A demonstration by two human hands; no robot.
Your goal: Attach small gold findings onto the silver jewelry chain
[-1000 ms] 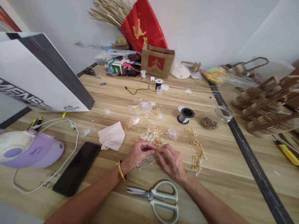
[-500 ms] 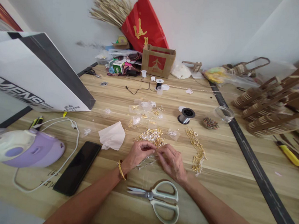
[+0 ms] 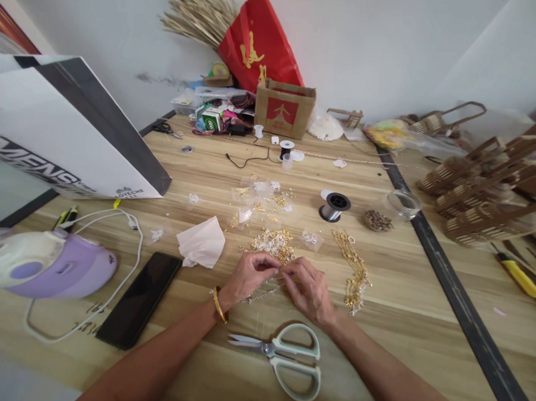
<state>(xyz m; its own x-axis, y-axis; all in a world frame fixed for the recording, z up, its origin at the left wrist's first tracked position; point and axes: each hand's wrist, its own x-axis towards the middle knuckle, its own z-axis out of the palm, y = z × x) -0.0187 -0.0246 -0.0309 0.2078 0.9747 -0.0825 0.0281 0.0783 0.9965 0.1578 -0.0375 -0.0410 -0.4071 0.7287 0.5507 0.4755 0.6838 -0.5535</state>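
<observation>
My left hand [image 3: 255, 276] and my right hand [image 3: 307, 289] meet at the fingertips over the table, each closed in a pinch. Between them runs a thin, silvery beaded strand [image 3: 262, 293], its lower part curving down onto the wood below the fingers. The exact spot they grip is too small to make out. Just beyond the fingertips lies a heap of gold and silver beads [image 3: 272, 242]. Scissors with pale green handles [image 3: 281, 349] rest between my forearms. To the right are several gold chains [image 3: 353, 269].
A wire spool [image 3: 335, 207] and a clear jar of dark beads [image 3: 392, 211] stand at the right. On the left are a black phone [image 3: 139, 301], a tissue [image 3: 200, 242], a purple-white device [image 3: 71, 267] with a cable, and a big white box [image 3: 72, 134].
Both hands hold nearly the same pinch over the strand, with only a very slight shift. The camera view has moved marginally; nothing on the table has been displaced.
</observation>
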